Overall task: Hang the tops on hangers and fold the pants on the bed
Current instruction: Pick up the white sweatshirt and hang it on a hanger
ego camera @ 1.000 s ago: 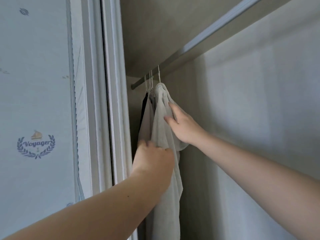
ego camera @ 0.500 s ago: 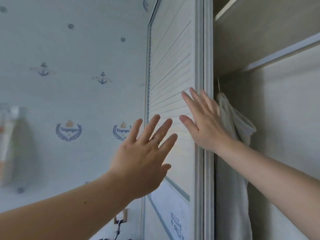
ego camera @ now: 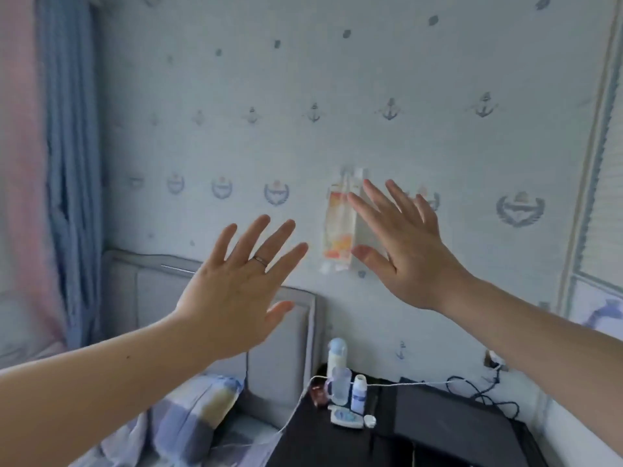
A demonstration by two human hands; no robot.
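Left hand (ego camera: 232,291) and right hand (ego camera: 408,251) hold nothing, fingers (ego camera: 258,229) spread wide; bed (ego camera: 246,433) has grey padded headboard (ego camera: 279,352)

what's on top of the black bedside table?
Seen: a tall white bottle, a clear cup, a small bottle, a white gadget, a white cable and a flat black slab. The near part of the table is cut off by the frame, so unseen.

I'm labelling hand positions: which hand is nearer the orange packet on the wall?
Right. The right hand overlaps the orange packet at its right side; the left hand sits apart, lower left of it.
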